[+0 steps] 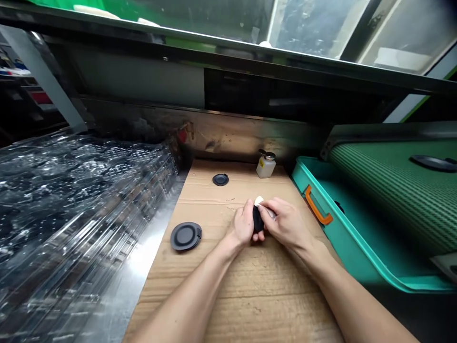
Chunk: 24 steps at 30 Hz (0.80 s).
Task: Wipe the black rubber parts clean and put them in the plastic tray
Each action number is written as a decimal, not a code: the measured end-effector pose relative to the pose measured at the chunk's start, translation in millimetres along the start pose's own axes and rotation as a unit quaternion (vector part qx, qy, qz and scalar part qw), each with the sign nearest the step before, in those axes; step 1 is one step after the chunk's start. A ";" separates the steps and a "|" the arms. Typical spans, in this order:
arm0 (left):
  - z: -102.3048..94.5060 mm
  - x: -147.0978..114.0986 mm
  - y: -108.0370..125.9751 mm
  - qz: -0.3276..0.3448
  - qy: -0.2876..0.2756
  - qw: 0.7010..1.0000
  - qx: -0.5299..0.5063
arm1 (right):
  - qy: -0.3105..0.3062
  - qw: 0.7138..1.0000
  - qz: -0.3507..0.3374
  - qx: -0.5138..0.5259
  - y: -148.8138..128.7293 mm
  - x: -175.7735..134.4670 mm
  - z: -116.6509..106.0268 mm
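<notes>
My left hand [244,223] is closed around a small black part [257,219], seen nearly edge-on, a little above the cardboard. Against it, my right hand [283,220] pinches a small white piece [259,200] that looks like cloth or a wipe. My fingers cover much of both things. On the cardboard sheet [235,281] lie two black round plastic lids: a larger lid [186,236] at the left and a smaller lid [220,179] farther back. A squarish bottle [266,166] with pale contents and a metal top stands at the back.
Stacked clear plastic trays [89,190] fill the left side. At right, a teal bin [321,214] with an orange handle [317,207] stands partly under a green conveyor belt [400,186], which carries a black round part [433,162]. A metal ledge [228,50] crosses above the work surface.
</notes>
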<state>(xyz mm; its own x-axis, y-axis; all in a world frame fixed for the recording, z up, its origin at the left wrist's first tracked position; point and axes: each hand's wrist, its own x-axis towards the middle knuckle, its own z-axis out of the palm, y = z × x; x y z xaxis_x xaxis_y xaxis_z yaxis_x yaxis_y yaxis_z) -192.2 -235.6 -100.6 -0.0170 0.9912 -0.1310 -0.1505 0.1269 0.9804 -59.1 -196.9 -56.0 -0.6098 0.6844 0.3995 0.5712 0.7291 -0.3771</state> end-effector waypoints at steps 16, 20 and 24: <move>12.2 -7.7 3.6 0.015 0.045 0.989 0.143 | -0.060 0.993 -0.015 -0.097 7.7 -4.1 -5.7; 16.5 -11.5 8.4 0.014 0.044 0.984 0.173 | -0.050 0.994 -0.025 -0.096 8.4 -4.6 -10.2; 21.0 -14.9 11.7 0.030 0.055 0.978 0.198 | -0.069 0.992 -0.005 -0.109 9.2 -6.1 -11.7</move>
<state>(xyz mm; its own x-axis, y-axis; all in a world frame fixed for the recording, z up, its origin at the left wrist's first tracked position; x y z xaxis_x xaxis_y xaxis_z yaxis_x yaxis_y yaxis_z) -172.9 -248.1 -84.1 -0.1232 0.9903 -0.0649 0.2488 0.0942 0.9640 -43.7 -194.3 -52.1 -0.6765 0.6816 0.2789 0.6612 0.7289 -0.1776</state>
